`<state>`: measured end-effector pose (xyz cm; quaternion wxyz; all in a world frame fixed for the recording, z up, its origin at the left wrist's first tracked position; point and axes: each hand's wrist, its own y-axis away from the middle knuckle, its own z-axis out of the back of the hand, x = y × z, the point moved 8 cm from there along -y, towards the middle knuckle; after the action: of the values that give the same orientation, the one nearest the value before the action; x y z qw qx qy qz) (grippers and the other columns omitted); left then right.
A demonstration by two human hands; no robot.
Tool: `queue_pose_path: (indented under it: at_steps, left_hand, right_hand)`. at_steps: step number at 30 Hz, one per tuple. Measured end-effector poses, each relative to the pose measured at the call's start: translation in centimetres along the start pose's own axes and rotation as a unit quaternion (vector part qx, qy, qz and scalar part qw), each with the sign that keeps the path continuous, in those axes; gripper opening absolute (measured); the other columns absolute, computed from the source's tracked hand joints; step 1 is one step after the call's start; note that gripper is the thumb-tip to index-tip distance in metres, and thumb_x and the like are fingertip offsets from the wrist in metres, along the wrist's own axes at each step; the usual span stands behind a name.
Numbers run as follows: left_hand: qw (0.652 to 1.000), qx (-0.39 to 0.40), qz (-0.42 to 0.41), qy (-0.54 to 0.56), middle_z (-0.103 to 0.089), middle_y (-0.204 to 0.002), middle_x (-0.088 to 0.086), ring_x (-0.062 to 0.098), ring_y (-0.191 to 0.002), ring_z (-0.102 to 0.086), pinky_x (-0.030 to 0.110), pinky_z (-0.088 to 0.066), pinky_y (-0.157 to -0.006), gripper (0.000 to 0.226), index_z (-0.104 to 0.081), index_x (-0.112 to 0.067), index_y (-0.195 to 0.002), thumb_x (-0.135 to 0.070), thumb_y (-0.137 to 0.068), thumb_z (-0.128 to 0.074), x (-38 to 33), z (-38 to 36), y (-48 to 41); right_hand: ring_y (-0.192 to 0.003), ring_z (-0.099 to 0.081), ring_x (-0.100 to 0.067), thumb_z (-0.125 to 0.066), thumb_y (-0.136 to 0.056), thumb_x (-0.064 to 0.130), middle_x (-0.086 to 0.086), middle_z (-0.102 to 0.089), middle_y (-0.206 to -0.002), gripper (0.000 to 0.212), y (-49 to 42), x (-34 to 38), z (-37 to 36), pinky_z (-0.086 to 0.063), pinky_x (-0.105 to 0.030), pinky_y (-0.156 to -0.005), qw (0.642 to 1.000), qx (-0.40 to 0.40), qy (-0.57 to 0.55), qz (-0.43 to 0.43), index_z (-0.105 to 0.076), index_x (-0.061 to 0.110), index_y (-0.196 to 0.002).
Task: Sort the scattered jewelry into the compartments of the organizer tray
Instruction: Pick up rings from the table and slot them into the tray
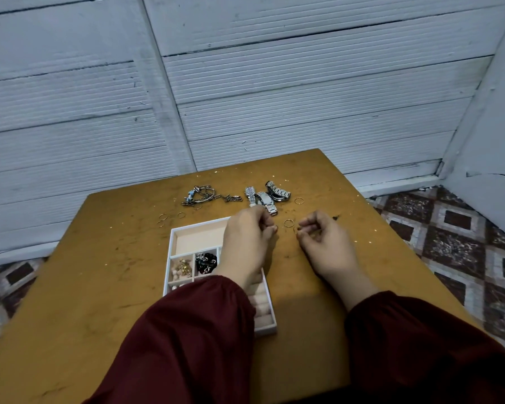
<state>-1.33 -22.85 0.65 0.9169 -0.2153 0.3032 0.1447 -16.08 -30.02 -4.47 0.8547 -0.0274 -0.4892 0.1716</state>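
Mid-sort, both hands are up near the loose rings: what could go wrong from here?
1. The right hand seems to pinch a thin ring over the table, beside the organizer tray, not above it; if it slips, it may roll away.
2. The left sleeve lies across the tray's near compartments, so it might snag or shift the tray.

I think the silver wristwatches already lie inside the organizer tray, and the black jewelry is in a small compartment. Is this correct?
Not quite. The head view shows the silver wristwatches on the wooden table, beyond the organizer tray. The black jewelry is indeed in a small compartment.
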Motion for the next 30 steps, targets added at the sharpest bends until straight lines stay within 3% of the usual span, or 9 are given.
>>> queue_pose_path:
  at_steps: [6, 11, 16, 21, 26, 30]
  left_hand:
    - [0.989, -0.035, 0.073, 0.128, -0.061, -0.065, -0.004, 0.006, -0.060, -0.057, 0.027, -0.050, -0.063, 0.015, -0.061, -0.014, -0.073, -0.007, -0.079, -0.073, 2.9, 3.5, 2.7]
    - [0.979, -0.072, 0.098, 0.162, -0.064, -0.069, 0.000, 0.011, -0.065, -0.059, 0.025, -0.052, -0.061, 0.014, -0.063, -0.013, -0.074, -0.006, -0.079, -0.074, 4.6, 5.9, 5.3]
    - [0.974, -0.099, 0.103, 0.177, -0.064, -0.069, -0.005, -0.004, -0.060, -0.059, 0.011, -0.046, -0.058, 0.015, -0.064, -0.015, -0.077, -0.002, -0.081, -0.070, 5.4, 7.4, 8.9]
    - [0.985, -0.094, 0.083, 0.119, -0.066, -0.080, -0.008, -0.002, -0.073, -0.060, 0.008, -0.044, -0.065, 0.013, -0.066, -0.017, -0.083, -0.004, -0.085, -0.067, 4.9, 7.1, 9.8]
    - [0.995, -0.088, 0.037, 0.010, -0.067, -0.091, -0.004, 0.011, -0.087, -0.059, 0.017, -0.039, -0.074, 0.010, -0.068, -0.016, -0.088, -0.008, -0.086, -0.064, 4.1, 7.2, 10.5]
    - [0.997, -0.047, -0.003, -0.068, -0.067, -0.092, -0.005, 0.016, -0.092, -0.052, 0.022, -0.033, -0.075, 0.009, -0.068, -0.020, -0.091, -0.014, -0.087, -0.063, 3.5, 6.7, 10.4]
  right_hand:
    - [-0.072, -0.059, -0.010, -0.068, -0.081, 0.007, 0.011, -0.063, -0.076, 0.018, 0.2, -0.6, -0.1, -0.053, -0.039, -0.075, 0.990, -0.004, -0.141, -0.004, -0.062, 0.023, -0.079]
    - [-0.065, -0.056, -0.006, -0.067, -0.080, -0.002, 0.006, -0.061, -0.071, 0.024, 1.6, 0.3, -0.1, -0.049, -0.030, -0.068, 0.977, -0.016, -0.213, -0.005, -0.063, 0.021, -0.076]
    - [-0.060, -0.053, -0.003, -0.068, -0.081, -0.002, 0.012, -0.060, -0.065, 0.024, 5.0, 2.3, -1.5, -0.048, -0.027, -0.065, 0.964, 0.003, -0.265, 0.001, -0.064, 0.021, -0.077]
    - [-0.056, -0.051, 0.004, -0.067, -0.082, -0.001, 0.008, -0.061, -0.068, 0.021, 6.9, 3.8, -2.8, -0.044, -0.012, -0.057, 0.958, 0.001, -0.285, 0.002, -0.064, 0.020, -0.080]
    - [-0.069, -0.062, -0.008, -0.069, -0.080, 0.000, 0.003, -0.068, -0.077, 0.021, 8.2, 3.8, -3.8, -0.052, -0.027, -0.069, 0.949, -0.004, -0.316, -0.020, -0.064, 0.021, -0.079]
    - [-0.068, -0.061, -0.007, -0.069, -0.081, -0.001, 0.003, -0.067, -0.077, 0.022, 8.5, 3.9, -3.5, -0.051, -0.026, -0.068, 0.950, -0.014, -0.313, -0.018, -0.063, 0.021, -0.079]
